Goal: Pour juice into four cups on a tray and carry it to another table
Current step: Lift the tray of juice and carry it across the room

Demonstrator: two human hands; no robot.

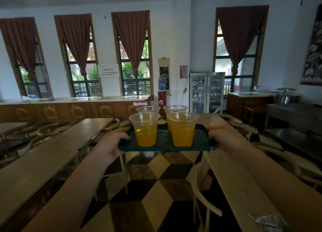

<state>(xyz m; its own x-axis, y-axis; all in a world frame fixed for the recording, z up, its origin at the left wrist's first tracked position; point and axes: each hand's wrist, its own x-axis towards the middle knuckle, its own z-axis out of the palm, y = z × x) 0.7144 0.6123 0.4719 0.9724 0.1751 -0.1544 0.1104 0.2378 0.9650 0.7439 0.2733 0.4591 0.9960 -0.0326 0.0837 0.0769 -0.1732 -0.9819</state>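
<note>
A dark green tray (164, 147) hangs level in the air over the aisle, held out in front of me. My left hand (111, 141) grips its left edge and my right hand (221, 132) grips its right edge. Several clear plastic cups stand upright on it. The near left cup (145, 129) and the near right cup (183, 129) hold orange juice about half way up. Behind them the far left cup (148, 109) and the far right cup (175, 108) show mostly their rims.
A long wooden table (52, 155) runs along my left and another wooden table (244, 179) along my right, with chairs (200, 188) pushed in beside them. A checkered floor aisle (156, 188) lies between. A glass-door cabinet (206, 92) and a red water dispenser (162, 101) stand at the far wall.
</note>
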